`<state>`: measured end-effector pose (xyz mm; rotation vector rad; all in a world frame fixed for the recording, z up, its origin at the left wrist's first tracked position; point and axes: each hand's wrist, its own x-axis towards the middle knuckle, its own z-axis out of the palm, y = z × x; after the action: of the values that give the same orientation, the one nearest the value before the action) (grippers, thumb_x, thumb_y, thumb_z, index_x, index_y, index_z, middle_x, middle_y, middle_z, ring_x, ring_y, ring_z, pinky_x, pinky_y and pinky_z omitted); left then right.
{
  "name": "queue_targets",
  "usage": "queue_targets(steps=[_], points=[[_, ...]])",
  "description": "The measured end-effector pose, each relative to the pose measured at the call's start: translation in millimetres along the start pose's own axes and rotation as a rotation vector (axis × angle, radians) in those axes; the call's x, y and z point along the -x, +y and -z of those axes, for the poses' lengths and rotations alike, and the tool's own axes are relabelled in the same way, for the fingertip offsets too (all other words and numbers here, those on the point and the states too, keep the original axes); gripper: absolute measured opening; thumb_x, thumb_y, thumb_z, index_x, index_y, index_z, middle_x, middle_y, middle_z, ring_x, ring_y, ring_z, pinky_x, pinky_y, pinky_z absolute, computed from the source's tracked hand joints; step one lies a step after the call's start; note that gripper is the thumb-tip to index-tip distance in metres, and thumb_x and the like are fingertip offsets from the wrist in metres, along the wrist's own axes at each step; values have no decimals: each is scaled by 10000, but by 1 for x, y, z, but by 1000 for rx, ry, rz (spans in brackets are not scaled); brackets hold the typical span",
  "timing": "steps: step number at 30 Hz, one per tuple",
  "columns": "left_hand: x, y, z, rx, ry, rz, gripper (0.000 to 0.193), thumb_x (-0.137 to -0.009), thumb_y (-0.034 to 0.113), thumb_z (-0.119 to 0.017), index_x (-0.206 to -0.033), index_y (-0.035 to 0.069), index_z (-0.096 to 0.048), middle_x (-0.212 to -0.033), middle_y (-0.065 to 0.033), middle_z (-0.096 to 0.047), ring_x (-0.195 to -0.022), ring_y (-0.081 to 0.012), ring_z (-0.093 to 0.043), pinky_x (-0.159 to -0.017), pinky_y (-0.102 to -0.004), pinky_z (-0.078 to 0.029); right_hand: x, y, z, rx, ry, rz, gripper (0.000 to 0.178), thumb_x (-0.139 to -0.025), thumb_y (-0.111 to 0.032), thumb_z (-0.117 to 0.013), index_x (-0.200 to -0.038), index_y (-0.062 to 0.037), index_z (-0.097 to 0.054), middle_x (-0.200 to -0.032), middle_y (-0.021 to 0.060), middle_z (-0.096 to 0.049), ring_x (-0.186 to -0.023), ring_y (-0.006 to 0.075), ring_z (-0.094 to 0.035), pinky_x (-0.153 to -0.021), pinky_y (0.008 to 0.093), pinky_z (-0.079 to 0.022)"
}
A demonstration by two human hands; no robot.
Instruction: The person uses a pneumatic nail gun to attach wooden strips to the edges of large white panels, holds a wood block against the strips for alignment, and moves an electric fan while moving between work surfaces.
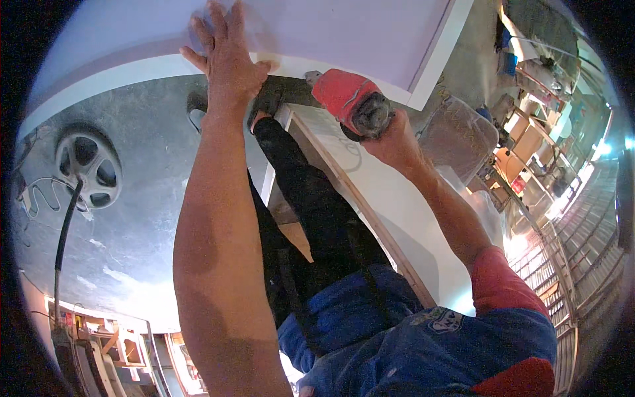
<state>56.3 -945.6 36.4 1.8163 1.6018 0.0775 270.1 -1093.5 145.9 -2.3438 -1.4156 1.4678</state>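
Observation:
My left hand lies with fingers spread on the edge of a large white panel, its thumb stretched to the side along the rim. My right hand grips a red power tool with a dark rounded end and a short grey nose. That nose points left, close to the panel's near edge; I cannot tell whether it touches. The grip itself is mostly hidden behind the tool's body and my fingers.
A wood-edged white board lies beside my legs on the right. On the left, a spoked wheel-shaped base with a dark pole stands on the grey floor. A dusty chair seat and cluttered shelving are at right.

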Motion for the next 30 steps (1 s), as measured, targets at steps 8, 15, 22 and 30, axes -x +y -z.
queue_targets(steps=[8,15,22,30], points=[[-4,-26,-34,22,215,-218,1167,-586,337,-870,-1542,235,-207,-1623,-134,-89,-1481,-420,14,-1048,-761,12,-2,-7,5,35,23,25,248,-699,-29,-702,-935,15,-640,-809,150,-693,-742,181,-650,-680,361,-519],[-3,-31,-36,7,203,-228,1187,-597,336,-866,-1551,251,-166,-1627,-129,-70,-1484,-410,18,-1045,-761,10,-1,12,8,-38,10,-23,244,-710,-7,-687,-949,11,-643,-838,111,-698,-796,125,-622,-711,342,-517],[-7,-34,-37,9,211,-235,1170,-609,348,-856,-1551,250,-168,-1630,-122,-60,-1485,-406,21,-1041,-762,12,-2,0,8,-82,0,44,243,-713,-20,-697,-950,5,-650,-836,107,-696,-805,123,-621,-718,341,-518],[-4,-22,-29,11,175,-201,1161,-603,297,-874,-1542,230,-194,-1624,-139,-73,-1481,-417,11,-1063,-738,20,-3,-5,8,-51,18,40,251,-735,-27,-704,-979,3,-655,-832,146,-699,-797,152,-652,-711,356,-521]])
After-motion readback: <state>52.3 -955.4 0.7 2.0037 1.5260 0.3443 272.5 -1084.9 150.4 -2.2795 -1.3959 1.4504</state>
